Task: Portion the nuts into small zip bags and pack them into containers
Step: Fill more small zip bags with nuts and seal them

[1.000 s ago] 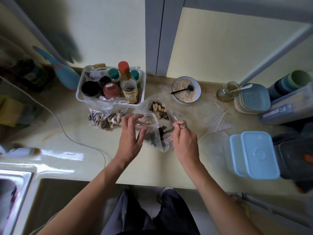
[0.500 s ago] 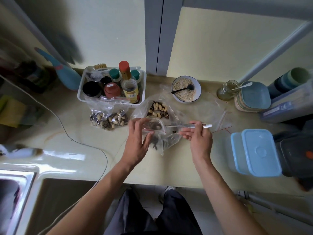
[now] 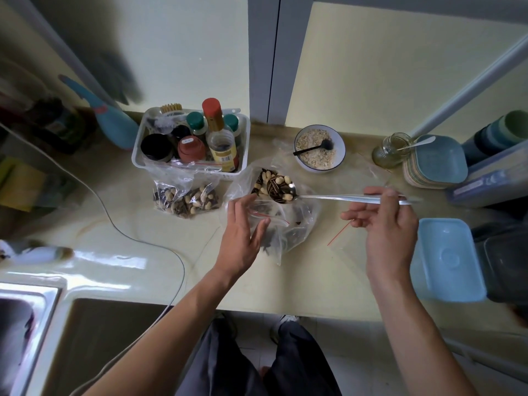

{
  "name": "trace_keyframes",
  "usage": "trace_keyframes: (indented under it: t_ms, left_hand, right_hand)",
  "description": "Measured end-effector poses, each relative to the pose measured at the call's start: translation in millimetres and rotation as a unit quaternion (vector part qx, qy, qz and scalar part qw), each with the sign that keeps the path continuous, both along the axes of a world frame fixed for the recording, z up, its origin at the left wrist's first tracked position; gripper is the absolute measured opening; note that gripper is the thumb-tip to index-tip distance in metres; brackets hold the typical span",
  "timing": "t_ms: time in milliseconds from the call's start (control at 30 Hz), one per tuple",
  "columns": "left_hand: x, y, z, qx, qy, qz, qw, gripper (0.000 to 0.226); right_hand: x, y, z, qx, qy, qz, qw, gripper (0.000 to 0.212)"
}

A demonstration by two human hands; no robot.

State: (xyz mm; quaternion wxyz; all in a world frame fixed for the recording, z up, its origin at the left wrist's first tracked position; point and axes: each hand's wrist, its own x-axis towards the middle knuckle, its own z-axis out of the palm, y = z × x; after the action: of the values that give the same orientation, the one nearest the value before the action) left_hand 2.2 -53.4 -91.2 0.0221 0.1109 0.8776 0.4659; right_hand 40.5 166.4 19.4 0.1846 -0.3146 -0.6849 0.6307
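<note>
My left hand (image 3: 243,238) grips the mouth of a small clear zip bag (image 3: 288,230) with a red seal, held open on the counter with some dark seeds inside. My right hand (image 3: 383,224) holds a long metal spoon (image 3: 337,198) by its handle; its bowl carries nuts and striped seeds just above the bag's mouth. Behind lies a larger clear bag of mixed nuts (image 3: 270,182). A filled zip bag of nuts (image 3: 187,200) rests to the left. A light blue lidded container (image 3: 445,258) stands at the right.
A white basket of bottles and jars (image 3: 191,141) stands at the back. A bowl of oats (image 3: 319,148) with a black spoon, a glass jar (image 3: 390,150) and stacked blue plates (image 3: 435,161) sit at the back right. A cable (image 3: 114,218) crosses the counter; a sink (image 3: 25,324) lies lower left.
My right hand has pulled out to the right and raised the spoon, now loaded with nuts, over the small bag's mouth. My left hand keeps its grip on the bag.
</note>
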Motion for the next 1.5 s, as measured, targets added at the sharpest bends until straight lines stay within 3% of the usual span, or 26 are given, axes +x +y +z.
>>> trace_keyframes:
  t_ms: [233,467,633,767,833,1033,1200,1367,1500]
  left_hand:
    - [-4,4,-3,0.001,-0.001,0.012,1.000,0.067]
    - [-5,3,0,-0.002,0.002,0.025,1.000,0.071]
    - [-6,4,1,0.006,0.017,0.034,0.999,0.066]
    - [-7,0,-2,0.009,0.015,0.038,0.999,0.067]
    - [-6,0,-2,0.011,0.015,0.038,0.999,0.067]
    - [-2,-1,-10,0.009,0.029,0.045,0.999,0.060]
    - [2,-3,-12,0.030,0.032,0.054,0.998,0.057]
    - [12,-14,-18,0.058,0.054,0.059,0.995,0.052]
    - [18,-18,-20,0.074,0.061,0.057,0.994,0.048]
  right_hand:
    - [19,-20,3,0.132,0.025,0.200,0.971,0.029]
    - [30,-16,12,0.283,0.031,0.439,0.852,0.031]
    - [32,-18,13,0.310,0.090,0.408,0.854,0.030]
    - [27,-14,12,0.290,0.069,0.444,0.845,0.029]
    - [26,-13,13,0.280,0.079,0.423,0.858,0.029]
    - [20,-16,11,0.248,0.108,0.186,0.944,0.039]
    - [7,-29,-6,0.253,0.110,0.010,0.961,0.037]
    - [-5,-35,-52,0.307,-0.006,0.077,0.948,0.033]
    - [-12,-50,-78,0.307,-0.037,0.099,0.946,0.021]
